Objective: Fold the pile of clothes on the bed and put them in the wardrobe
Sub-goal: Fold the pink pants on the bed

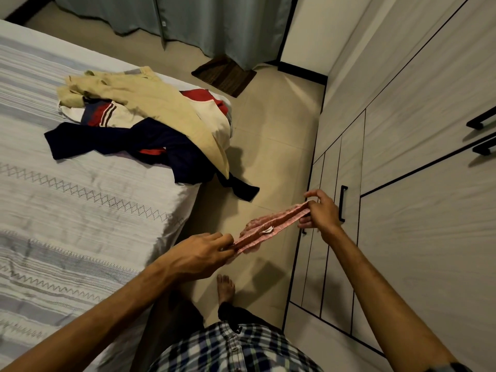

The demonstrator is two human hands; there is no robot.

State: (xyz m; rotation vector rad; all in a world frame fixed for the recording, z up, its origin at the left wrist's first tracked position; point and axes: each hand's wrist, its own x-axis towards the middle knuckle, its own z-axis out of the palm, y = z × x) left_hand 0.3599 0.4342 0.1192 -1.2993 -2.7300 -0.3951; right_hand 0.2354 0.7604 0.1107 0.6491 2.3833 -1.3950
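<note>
I hold a small pink patterned garment (271,226) stretched in the air over the floor, between the bed and the wardrobe. My left hand (204,251) pinches its near end, and my right hand (319,213) grips its far end. A white label shows on its middle. The pile of clothes (150,122) lies on the far corner of the bed (67,210): a beige garment on top, a navy one and a red, white and navy one beneath. A navy sleeve hangs off the bed edge onto the floor. The wardrobe (418,183) stands at the right with its doors closed.
A tiled floor strip (268,146) runs between bed and wardrobe. My bare foot (225,288) stands on it. A dark woven mat (225,76) lies by grey-green curtains (204,25) at the far end. Black handles (342,202) stick out from the wardrobe doors.
</note>
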